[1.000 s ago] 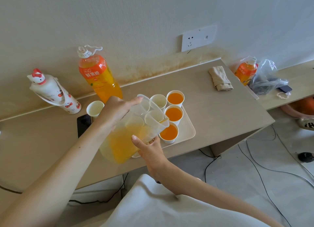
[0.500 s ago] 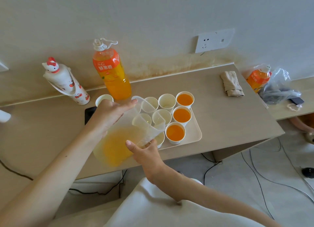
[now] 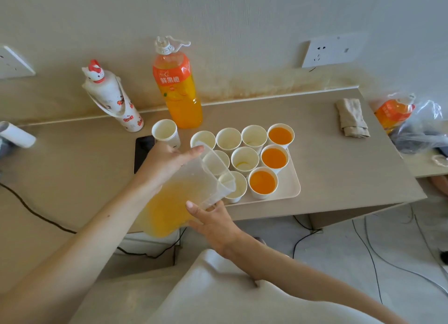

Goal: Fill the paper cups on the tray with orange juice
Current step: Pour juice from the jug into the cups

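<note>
Pitcher (image 3: 184,197) w/ orange juice hangs tilted over tray's (image 3: 292,182) near-left cups (image 3: 238,189), spout toward tray. L hand (image 3: 167,163) grips its far wall; R hand (image 3: 213,220) clasps its near side, thumb up top. Three full cups (image 3: 274,157) line tray's right edge; juice bottle (image 3: 178,88) stands behind tray.

Three cups (image 3: 274,158) on tray (image 3: 291,187) full (pitcher (image 3: 178,200) tilted).

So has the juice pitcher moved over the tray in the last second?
Yes. Against the tray, the pitcher has shifted left: its spout has left the filled front cup and now sits over the empty cup beside it.
</note>
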`<state>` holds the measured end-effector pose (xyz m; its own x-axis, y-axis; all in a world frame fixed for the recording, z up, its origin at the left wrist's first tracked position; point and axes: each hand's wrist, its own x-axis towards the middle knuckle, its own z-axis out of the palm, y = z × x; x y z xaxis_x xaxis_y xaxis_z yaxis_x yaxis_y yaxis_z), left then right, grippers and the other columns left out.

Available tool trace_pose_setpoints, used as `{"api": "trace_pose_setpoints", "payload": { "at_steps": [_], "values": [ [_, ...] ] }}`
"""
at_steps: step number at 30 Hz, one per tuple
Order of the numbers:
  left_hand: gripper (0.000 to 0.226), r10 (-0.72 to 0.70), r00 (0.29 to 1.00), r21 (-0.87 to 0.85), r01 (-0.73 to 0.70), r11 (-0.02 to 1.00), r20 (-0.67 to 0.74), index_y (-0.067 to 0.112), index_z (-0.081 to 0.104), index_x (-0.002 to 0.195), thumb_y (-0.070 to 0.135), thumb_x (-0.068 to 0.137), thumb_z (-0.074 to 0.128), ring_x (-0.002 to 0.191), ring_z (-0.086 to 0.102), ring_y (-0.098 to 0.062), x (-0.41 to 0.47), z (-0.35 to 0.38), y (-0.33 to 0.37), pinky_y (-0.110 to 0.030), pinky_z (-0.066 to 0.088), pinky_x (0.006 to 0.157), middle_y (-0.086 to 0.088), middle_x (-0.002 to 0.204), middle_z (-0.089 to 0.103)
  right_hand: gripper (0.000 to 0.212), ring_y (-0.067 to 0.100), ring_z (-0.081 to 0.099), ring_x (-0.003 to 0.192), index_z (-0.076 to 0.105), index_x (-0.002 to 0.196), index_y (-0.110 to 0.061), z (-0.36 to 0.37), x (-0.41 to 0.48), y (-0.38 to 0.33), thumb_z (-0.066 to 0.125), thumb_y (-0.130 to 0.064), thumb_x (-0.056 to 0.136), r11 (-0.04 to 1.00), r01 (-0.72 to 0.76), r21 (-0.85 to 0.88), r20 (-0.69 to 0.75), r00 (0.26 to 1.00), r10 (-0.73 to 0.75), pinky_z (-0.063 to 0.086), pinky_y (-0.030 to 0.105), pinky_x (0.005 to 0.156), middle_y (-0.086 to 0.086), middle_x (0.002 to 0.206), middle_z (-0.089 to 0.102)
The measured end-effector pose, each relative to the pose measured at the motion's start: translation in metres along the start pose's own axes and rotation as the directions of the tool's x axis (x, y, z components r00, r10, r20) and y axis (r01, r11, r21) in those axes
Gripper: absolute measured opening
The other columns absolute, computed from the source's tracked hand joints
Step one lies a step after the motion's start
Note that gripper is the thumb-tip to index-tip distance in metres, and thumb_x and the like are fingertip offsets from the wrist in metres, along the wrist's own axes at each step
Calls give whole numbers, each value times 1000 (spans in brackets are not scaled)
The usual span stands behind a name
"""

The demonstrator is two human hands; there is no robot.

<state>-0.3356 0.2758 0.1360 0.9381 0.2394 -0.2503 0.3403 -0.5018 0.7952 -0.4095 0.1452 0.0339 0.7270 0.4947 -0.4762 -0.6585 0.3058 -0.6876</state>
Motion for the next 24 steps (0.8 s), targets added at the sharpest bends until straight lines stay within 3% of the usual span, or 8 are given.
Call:
{"api": "trace_pose_setpoints", "payload": {
  "at_steps": [5, 7, 10, 14, 17, 20, 24],
  "values": [
    [67, -39, 999, 20, 39, 999, 8, 17, 24, 47, 51, 74, 75, 45, 22, -16, -1, 2, -1, -34, 25, 64, 3, 44, 19, 56, 17, 67, 108, 49, 129, -16, -2, 2, 3, 74, -20, 78, 999, -14, 29, 24, 1000, 13, 56, 27, 83, 7, 120, 67],
    [68, -41, 999, 31, 41, 999, 9, 17, 24, 47, 51, 74, 75, 45, 23, -15, -1, 4, -1, -33, 26, 64, 7, 40, 18, 60, 20, 65, 112, 48, 133, -13, -2, 4, 5, 77, -20, 81, 999, -30, 30, 30, 999, 30, 55, 32, 90, 9, 124, 66],
    [67, -59, 998, 60, 58, 996, 8, 17, 23, 48, 52, 75, 74, 47, 24, -15, -1, 5, -1, -31, 25, 64, 11, 38, 17, 72, 23, 60, 121, 49, 135, -14, -3, 10, 11, 81, -30, 72, 998, -52, 31, 37, 998, 51, 43, 47, 108, 9, 129, 64],
    [67, -75, 997, 90, 74, 993, 8, 18, 23, 49, 54, 75, 73, 52, 26, -18, 2, 7, -3, -32, 25, 65, 10, 40, 16, 86, 23, 59, 123, 47, 137, -16, -5, 15, 15, 84, -37, 63, 995, -64, 72, 59, 997, 59, 40, 49, 110, 7, 131, 63],
    [63, -73, 997, 103, 71, 992, 10, 14, 33, 53, 59, 71, 74, 63, 35, -21, 6, 8, -7, -33, 29, 68, 1, 51, 27, 87, 24, 59, 123, 46, 137, -15, -6, 18, 17, 86, -38, 63, 995, -59, 79, 69, 996, 53, 38, 52, 111, 8, 132, 62],
    [64, -65, 997, 93, 61, 994, 37, 13, 52, 63, 74, 57, 71, 69, 44, -19, 8, 8, -8, -34, 34, 70, -6, 67, 42, 103, 25, 58, 124, 43, 139, -16, -6, 23, 19, 94, -44, 54, 991, -73, 109, 60, 996, 67, 37, 54, 111, 7, 133, 62],
    [67, -62, 998, 113, 61, 992, 6, 16, 27, 50, 58, 72, 74, 57, 32, -19, 6, 9, -4, -33, 28, 65, 6, 47, 23, 104, 27, 57, 125, 42, 139, -16, -8, 25, 20, 95, -43, 53, 988, -76, 132, 87, 994, 65, 36, 55, 112, 7, 134, 61]
  ]
}}
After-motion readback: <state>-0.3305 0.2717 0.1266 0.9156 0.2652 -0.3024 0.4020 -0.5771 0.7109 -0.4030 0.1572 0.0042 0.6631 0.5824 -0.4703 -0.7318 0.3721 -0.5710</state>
